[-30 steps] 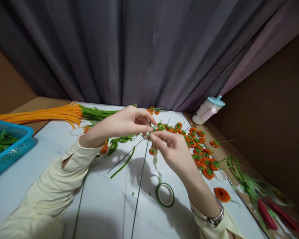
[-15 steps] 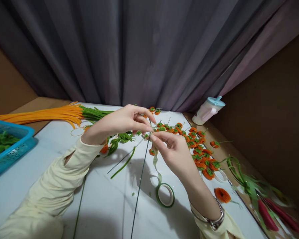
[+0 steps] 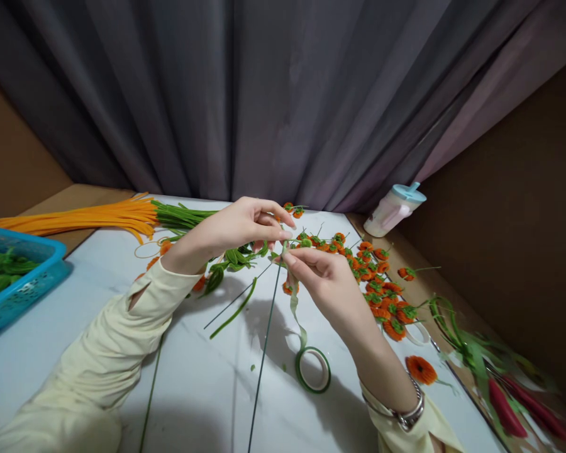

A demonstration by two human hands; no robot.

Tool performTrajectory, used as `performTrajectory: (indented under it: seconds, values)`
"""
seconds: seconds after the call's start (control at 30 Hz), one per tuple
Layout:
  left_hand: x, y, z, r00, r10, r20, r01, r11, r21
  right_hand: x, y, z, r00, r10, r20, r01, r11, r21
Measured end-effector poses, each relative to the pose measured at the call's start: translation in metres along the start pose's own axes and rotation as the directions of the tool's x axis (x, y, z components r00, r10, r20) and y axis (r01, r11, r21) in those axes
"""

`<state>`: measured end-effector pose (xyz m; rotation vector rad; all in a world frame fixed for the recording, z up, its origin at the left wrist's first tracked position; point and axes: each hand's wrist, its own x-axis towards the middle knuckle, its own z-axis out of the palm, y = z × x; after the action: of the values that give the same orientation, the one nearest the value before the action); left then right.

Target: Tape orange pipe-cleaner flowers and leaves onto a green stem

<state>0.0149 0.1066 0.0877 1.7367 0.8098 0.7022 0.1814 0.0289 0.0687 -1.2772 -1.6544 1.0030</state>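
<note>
In the middle of the head view, my left hand (image 3: 236, 223) reaches across above the table with curled fingers, its thumb on a thin green stem (image 3: 285, 236). Just to the right and a little lower, my right hand (image 3: 330, 283) pinches pale green floral tape (image 3: 294, 305) against that stem between thumb and forefinger. The tape hangs down to its roll (image 3: 329, 371), which lies on the table below. My fingers hide part of the stem. Small green leaves (image 3: 236, 258) lie under my left hand.
Many orange flower heads (image 3: 382, 296) spread at right. Orange pipe cleaners (image 3: 99, 217) and green ones (image 3: 179, 216) lie far left, near a blue basket (image 3: 51, 264) of leaves. A lidded cup (image 3: 391, 211) stands back right; red-handled pliers (image 3: 507, 406) lie front right.
My left hand's thumb has shifted slightly up and right, widening the gap to my right hand's fingertips. More of the taped stem shows between them. The tape roll stays in place.
</note>
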Motion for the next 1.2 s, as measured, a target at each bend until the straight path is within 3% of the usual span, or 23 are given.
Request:
performTrajectory:
  seconds: [0.17,0.33,0.6,0.83,1.03,1.2]
  values:
    - [0.001,0.001,0.002,1.0,-0.02,-0.017,0.019,0.997,-0.075,0.004,0.004,-0.005,0.996,0.043,0.08,-0.047,0.997,0.058]
    - [0.001,-0.001,0.002,1.0,-0.02,-0.02,0.018,0.994,-0.104,0.007,0.002,-0.016,0.986,0.089,0.139,-0.088,0.996,-0.013]
    - [0.0,0.0,0.004,0.999,-0.04,-0.028,0.035,0.987,-0.158,0.012,0.008,-0.024,0.991,-0.088,-0.099,0.102,0.983,0.151]
    - [0.001,-0.003,0.004,0.999,-0.052,-0.009,0.05,0.987,-0.151,0.011,0.007,-0.019,0.979,-0.114,-0.171,0.136,0.983,0.125]
    - [-0.001,0.001,0.004,0.987,-0.104,0.124,0.116,0.989,-0.094,0.011,0.008,-0.019,0.97,-0.11,-0.216,0.138,0.983,0.119]
    - [-0.001,0.003,0.001,0.977,-0.085,0.193,0.085,0.996,0.009,0.011,0.008,-0.018,0.97,-0.103,-0.219,0.135,0.981,0.137]
